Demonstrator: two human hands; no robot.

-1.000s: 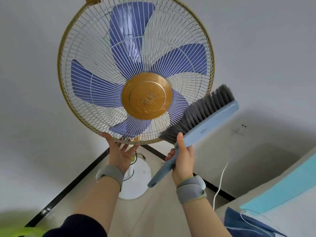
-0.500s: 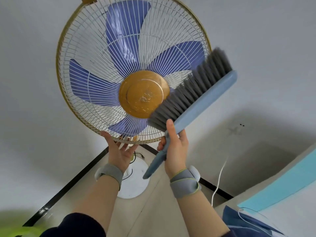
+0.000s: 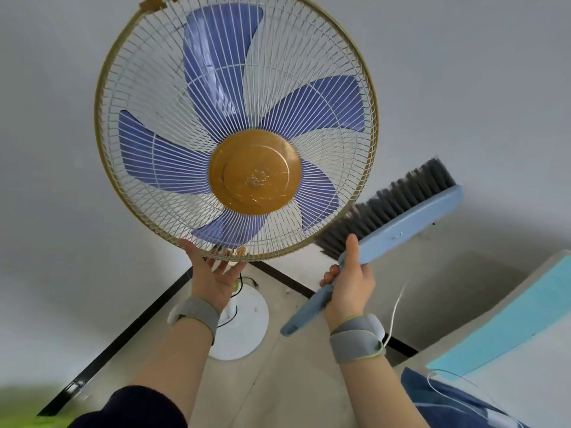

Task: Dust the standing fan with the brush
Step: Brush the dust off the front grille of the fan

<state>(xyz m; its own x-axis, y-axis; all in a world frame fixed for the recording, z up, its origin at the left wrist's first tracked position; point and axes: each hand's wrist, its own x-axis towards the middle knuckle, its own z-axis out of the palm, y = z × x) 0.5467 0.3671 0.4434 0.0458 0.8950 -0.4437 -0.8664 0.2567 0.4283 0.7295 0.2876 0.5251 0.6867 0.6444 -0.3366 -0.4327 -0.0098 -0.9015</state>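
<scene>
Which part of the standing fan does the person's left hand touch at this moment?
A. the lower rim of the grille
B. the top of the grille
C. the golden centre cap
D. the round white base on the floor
A: the left hand reaches up with straight fingers to the bottom edge of the grille, while the right hand grips the brush.

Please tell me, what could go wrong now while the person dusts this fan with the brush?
1. The left hand only props the fan guard at its lower rim with open fingers; a hard stroke of the brush might swing it away.
2. Those fingers could slip between the guard wires.
3. A white cable hangs beside the right hand, which grips the brush, and may snag.
</scene>
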